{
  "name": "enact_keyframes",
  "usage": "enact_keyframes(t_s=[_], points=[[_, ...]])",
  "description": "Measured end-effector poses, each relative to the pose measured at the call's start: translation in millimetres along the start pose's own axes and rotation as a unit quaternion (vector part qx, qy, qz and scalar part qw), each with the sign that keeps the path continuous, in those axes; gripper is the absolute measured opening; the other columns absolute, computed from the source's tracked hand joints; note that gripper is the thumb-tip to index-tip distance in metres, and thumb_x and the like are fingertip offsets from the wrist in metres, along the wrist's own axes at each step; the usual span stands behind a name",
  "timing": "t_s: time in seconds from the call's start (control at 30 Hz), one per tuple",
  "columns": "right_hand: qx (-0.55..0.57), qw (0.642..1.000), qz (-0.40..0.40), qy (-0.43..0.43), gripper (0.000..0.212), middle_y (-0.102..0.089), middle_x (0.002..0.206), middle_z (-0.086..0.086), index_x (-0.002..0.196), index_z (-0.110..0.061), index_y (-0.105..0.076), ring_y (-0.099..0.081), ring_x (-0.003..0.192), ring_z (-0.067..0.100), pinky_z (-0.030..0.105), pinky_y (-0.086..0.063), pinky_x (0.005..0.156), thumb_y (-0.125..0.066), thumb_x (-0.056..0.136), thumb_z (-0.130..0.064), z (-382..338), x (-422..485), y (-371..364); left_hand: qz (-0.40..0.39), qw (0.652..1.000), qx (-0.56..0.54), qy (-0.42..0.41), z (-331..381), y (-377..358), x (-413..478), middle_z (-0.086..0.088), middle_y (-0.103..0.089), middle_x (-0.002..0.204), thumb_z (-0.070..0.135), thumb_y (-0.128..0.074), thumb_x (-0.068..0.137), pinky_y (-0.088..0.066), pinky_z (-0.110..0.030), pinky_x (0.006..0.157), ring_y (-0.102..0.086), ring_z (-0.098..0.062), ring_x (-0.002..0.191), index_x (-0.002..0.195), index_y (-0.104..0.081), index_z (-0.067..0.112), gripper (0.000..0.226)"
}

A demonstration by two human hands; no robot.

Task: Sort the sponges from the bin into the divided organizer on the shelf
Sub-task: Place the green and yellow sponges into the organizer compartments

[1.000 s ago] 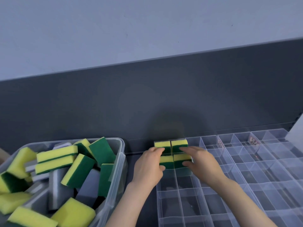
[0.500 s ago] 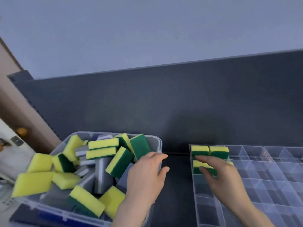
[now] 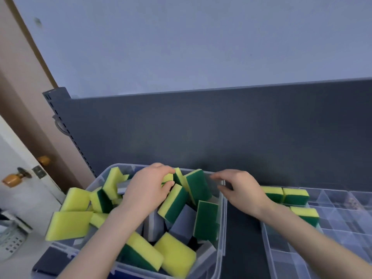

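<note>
A clear plastic bin (image 3: 221,238) at the lower left holds several yellow-and-green sponges and grey ones in a loose heap. My left hand (image 3: 147,190) is inside the bin, its fingers and thumb curled round a yellow-green sponge (image 3: 168,178) near the back. My right hand (image 3: 243,190) hovers over the bin's right rim with its fingers stretched out, holding nothing. To the right lies the clear divided organizer (image 3: 342,208). Three yellow-green sponges (image 3: 295,195) stand in its near-left compartments, partly hidden by my right wrist.
A dark grey back panel (image 3: 221,127) closes off the shelf behind the bin and organizer. A door with amber knobs (image 3: 12,179) stands at the left, and a white perforated basket (image 3: 10,241) sits at the lower left. A dark strip of shelf separates bin and organizer.
The view has swung left toward the bin. My left hand went from the organizer into the bin and closed on a sponge. My right hand left the organizer and reached over the bin's rim.
</note>
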State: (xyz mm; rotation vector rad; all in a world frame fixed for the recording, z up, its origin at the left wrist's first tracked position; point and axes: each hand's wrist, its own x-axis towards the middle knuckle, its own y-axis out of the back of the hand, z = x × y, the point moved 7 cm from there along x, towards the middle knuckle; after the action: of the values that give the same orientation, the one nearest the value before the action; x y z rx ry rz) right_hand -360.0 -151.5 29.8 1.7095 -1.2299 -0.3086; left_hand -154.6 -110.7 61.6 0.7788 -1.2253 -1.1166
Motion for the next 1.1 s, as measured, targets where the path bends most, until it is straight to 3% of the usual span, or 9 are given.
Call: enact_keyframes(t_s=[0.3,0.47,0.7,0.87,1.0,1.1], points=[[-0.104,0.988,-0.11,0.021,0.051,-0.05,0.138,0.002,0.135,-0.017,-0.047,-0.046,0.126,0.021,0.033,-0.037,0.104,-0.055,0.086,-0.01,-12.0,63.1,-51.6,-0.077,0.988,0.056,-0.119,24.0,-50.0,18.0,0.001,-0.061,0.103,0.023,-0.054,0.085,-0.044,-0.032,0.077,-0.059,-0.021,0.097,0.109,-0.065,0.023,0.027],[-0.142,0.979,-0.145,0.018,0.046,-0.053,0.133,0.004,0.127,-0.017,-0.054,-0.047,0.122,0.026,0.039,-0.043,0.098,-0.056,0.082,-0.006,-13.7,61.2,-69.1,-0.126,0.973,0.136,-0.138,21.6,-68.2,8.0,-0.002,-0.056,0.104,0.022,-0.057,0.088,-0.047,-0.035,0.075,-0.052,-0.022,0.101,0.104,-0.062,0.015,0.017],[-0.139,0.987,-0.082,-0.019,0.035,-0.06,0.115,0.0,0.113,-0.02,-0.055,-0.05,0.11,0.022,0.037,-0.048,0.083,-0.056,0.08,-0.006,-12.0,47.7,-63.6,-0.13,0.972,0.136,-0.138,10.9,-62.6,-6.4,0.0,-0.053,0.109,0.007,-0.062,0.084,-0.044,-0.029,0.075,-0.046,-0.019,0.106,0.106,-0.055,0.016,0.024],[-0.13,0.99,-0.047,-0.037,0.035,-0.06,0.108,-0.004,0.108,-0.021,-0.053,-0.049,0.103,0.019,0.035,-0.047,0.077,-0.061,0.077,-0.005,-17.6,33.0,-60.3,-0.105,0.976,0.135,-0.134,3.4,-54.2,-16.3,-0.001,-0.048,0.114,0.026,-0.064,0.086,-0.041,-0.028,0.087,-0.041,-0.019,0.11,0.113,-0.051,0.015,0.032],[-0.1,0.993,0.024,-0.058,0.038,-0.059,0.104,-0.007,0.109,-0.024,-0.056,-0.049,0.101,0.017,0.03,-0.044,0.079,-0.065,0.075,-0.009,-21.6,16.6,-49.2,-0.11,0.978,0.131,-0.121,-5.1,-50.6,-25.9,0.0,-0.045,0.111,0.031,-0.065,0.085,-0.046,-0.03,0.075,-0.043,-0.019,0.104,0.106,-0.053,0.017,0.028],[-0.076,0.989,0.107,-0.073,0.038,-0.061,0.102,-0.006,0.109,-0.022,-0.062,-0.052,0.099,0.018,0.025,-0.04,0.082,-0.071,0.073,-0.013,-26.2,0.4,-33.5,-0.101,0.98,0.109,-0.13,-6.1,-46.2,-31.0,0.005,-0.048,0.106,0.03,-0.066,0.083,-0.04,-0.027,0.06,-0.05,-0.016,0.092,0.102,-0.047,0.021,0.028]])
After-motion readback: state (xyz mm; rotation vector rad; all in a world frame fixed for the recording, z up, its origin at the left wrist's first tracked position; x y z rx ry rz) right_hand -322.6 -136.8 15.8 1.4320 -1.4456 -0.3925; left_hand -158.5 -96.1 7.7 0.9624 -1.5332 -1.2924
